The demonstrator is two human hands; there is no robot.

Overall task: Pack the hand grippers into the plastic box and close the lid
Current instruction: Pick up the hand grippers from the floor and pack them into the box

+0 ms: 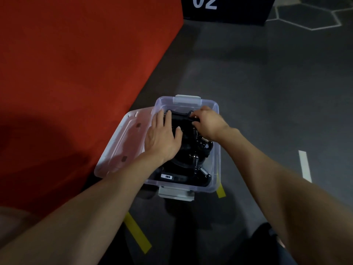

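A clear plastic box (215,167) stands on the dark floor, open, with grey latches at its far and near ends. Several black hand grippers (193,161) with metal springs lie piled inside it. My left hand (162,138) lies flat on the pile at the box's left side, fingers straight. My right hand (207,121) reaches into the far end with its fingers curled round a black gripper handle. The clear lid (122,144) leans off the box's left side against a red surface.
A red block (76,64) fills the left of the view, close to the box. Yellow tape strips (137,232) and a white strip (305,165) mark the floor. A dark sign with "02" (225,8) stands at the back.
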